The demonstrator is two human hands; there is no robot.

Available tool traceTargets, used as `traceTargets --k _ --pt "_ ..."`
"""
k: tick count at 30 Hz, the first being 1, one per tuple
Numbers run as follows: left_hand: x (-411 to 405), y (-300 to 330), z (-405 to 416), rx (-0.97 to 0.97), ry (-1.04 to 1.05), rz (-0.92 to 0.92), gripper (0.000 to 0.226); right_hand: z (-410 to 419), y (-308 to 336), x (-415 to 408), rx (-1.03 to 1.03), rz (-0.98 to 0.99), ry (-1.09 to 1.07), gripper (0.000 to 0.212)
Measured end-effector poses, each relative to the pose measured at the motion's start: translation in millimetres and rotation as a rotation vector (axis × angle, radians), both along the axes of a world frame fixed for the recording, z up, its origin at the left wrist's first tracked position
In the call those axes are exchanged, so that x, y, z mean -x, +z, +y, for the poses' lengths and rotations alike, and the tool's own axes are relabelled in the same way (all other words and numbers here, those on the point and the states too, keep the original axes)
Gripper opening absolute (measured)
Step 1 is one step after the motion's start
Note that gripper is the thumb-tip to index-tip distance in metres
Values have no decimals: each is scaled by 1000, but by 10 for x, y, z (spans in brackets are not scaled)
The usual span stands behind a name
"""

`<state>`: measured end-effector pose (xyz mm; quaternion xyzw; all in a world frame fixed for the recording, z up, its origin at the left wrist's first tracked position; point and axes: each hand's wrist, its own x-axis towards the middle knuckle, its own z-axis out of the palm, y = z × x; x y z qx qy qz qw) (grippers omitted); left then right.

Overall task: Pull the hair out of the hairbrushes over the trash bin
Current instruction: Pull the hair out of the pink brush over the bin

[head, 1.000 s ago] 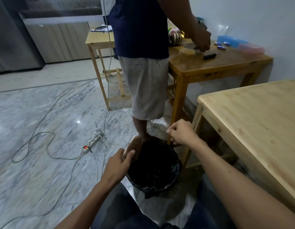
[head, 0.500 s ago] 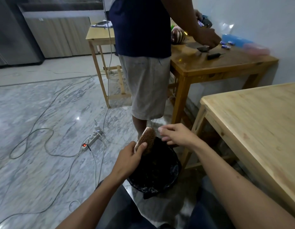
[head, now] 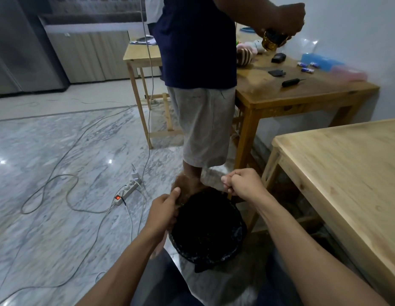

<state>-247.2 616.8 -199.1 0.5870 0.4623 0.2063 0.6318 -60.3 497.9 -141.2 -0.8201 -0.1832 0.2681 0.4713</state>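
Hairbrush (head: 186,188) gripped by left hand (head: 163,212) over trash bin (head: 237,237); right hand (head: 244,181) pinching hair; no legible writing.

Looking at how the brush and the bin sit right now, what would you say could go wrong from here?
The left hand holds the hairbrush over the far rim of the trash bin, not its middle, so loosened hair may land on the floor. The right hand is pinched shut beside the bin's edge; whatever it holds is too fine to see and could miss the opening when dropped. A standing person's leg is right behind the brush, so a hard pull might bump it.
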Motion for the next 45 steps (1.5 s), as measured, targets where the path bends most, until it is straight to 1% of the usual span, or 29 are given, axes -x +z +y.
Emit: traceTargets --k 2,4,5,7,9,10,11,12,13,15,16,17,19,22,26,28,30,32,33,35,36,38,40,41,43,44,45 --pt "20 30 74 35 12 -15 38 -33 8 -33 -20 22 -40 19" --pt "30 53 96 -21 -19 -17 41 -64 -2 -43 9 9 -26 19" --pt "30 68 87 -63 -33 -19 44 -71 -8 -38 40 -5 13 22" --pt "14 110 34 -113 -45 -43 46 -56 -27 -10 85 6 116 41" --pt "-21 147 -38 -130 -54 -69 43 -23 -29 31 29 139 195 66" --pt "-44 167 -80 -142 -60 -79 42 -8 -16 64 -24 220 235 72" --pt "-66 183 -120 -154 -68 -88 41 5 -8 101 -66 263 277 73" --pt "-83 198 -155 -175 -80 -85 41 18 -16 132 -91 265 314 70" --pt "-94 209 -179 -206 -92 -74 40 27 -16 171 -112 249 342 61" --pt "-94 229 -195 -223 -107 -62 40 50 -30 219 -149 198 350 34" --pt "-85 226 -185 -188 -108 -77 40 58 -23 229 -151 168 329 22" --pt "-76 220 -169 -129 -107 -103 40 66 -26 221 -136 126 307 16" --pt "-70 197 -104 -28 -78 -130 41 87 -33 197 -89 45 272 17" --pt "-90 114 53 57 33 -90 41 95 -8 169 -41 -11 223 22" --pt "-18 24 316 212 191 -51 38 18 49 85 -19 -13 164 27" --pt "56 4 416 232 242 -47 35 -39 36 9 -14 -14 128 29" --pt "111 -21 440 183 253 -43 35 -84 -10 -73 29 -41 108 27" --pt "118 -34 375 99 196 -73 35 -98 -76 -102 85 -55 167 18" --pt "99 -30 321 50 159 -88 36 -82 -103 -101 144 -70 238 24" --pt "38 -18 215 -52 106 -92 43 -14 -110 -42 261 -91 353 53" --pt "5 -13 171 -108 84 -81 46 27 -110 -14 249 -94 352 63" --pt "-53 6 99 -215 37 -41 48 87 -90 35 109 -122 304 69" --pt "-91 36 34 -306 -9 1 51 112 -43 91 -19 -96 303 65" --pt "-109 47 8 -343 -27 17 54 122 -25 110 -63 -85 319 59" --pt "-138 47 -9 -374 -35 34 60 150 -46 114 -87 -148 325 35" --pt "-138 42 5 -345 -23 33 62 160 -55 98 -81 -184 289 23" --pt "-125 29 35 -300 -7 26 61 164 -75 58 -76 -198 248 16"
